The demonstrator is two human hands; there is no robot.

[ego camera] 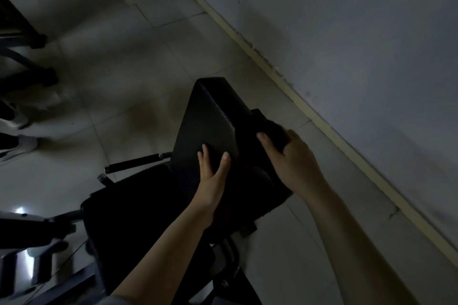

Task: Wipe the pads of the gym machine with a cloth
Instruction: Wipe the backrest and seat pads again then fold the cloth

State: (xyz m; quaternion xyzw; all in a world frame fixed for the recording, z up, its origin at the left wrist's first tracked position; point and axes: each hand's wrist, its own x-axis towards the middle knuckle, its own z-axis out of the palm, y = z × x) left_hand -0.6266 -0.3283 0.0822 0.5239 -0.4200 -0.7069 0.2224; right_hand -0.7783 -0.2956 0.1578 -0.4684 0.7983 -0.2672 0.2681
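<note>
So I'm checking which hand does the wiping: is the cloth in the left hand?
No, the dark cloth is gripped by the right hand, while the left hand rests flat on the pad.

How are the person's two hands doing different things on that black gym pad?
The left hand lies on the broad face of the back pad with fingers straight and spread, holding nothing; the right hand has its fingers curled round a dark cloth. The left hand rests on the pad's front face, while the right hand works at its right side edge. Both are bare and reach forward to the same pad.
</note>
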